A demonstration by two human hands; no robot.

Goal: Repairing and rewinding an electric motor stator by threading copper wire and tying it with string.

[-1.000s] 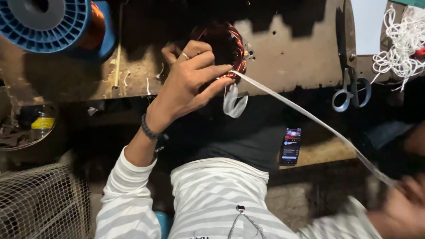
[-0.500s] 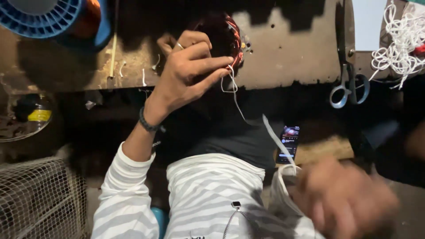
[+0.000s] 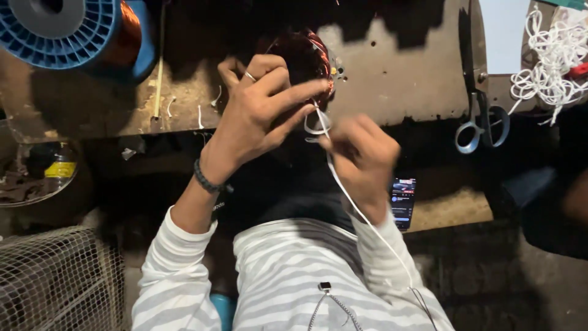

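Observation:
A reddish copper wire coil (image 3: 304, 56) lies on the worn workbench (image 3: 392, 73). My left hand (image 3: 260, 116), with a ring and a dark bracelet, grips the coil's near edge, thumb and forefinger pinching where a white tape (image 3: 358, 211) forms a small loop. My right hand (image 3: 362, 158) is just right of that loop, fingers closed on the tape. The rest of the tape trails down over my striped right sleeve.
A blue spool of copper wire (image 3: 70, 30) sits at the back left. Scissors (image 3: 482, 119) hang off the bench edge at right, near a tangle of white cord (image 3: 551, 58). A lit phone (image 3: 403, 202) lies lower down, a wire mesh basket (image 3: 55, 282) at bottom left.
My right hand, stretched far to the lower right with the tape pulled taut, has come back up beside the left hand at the coil. The tape now hangs slack.

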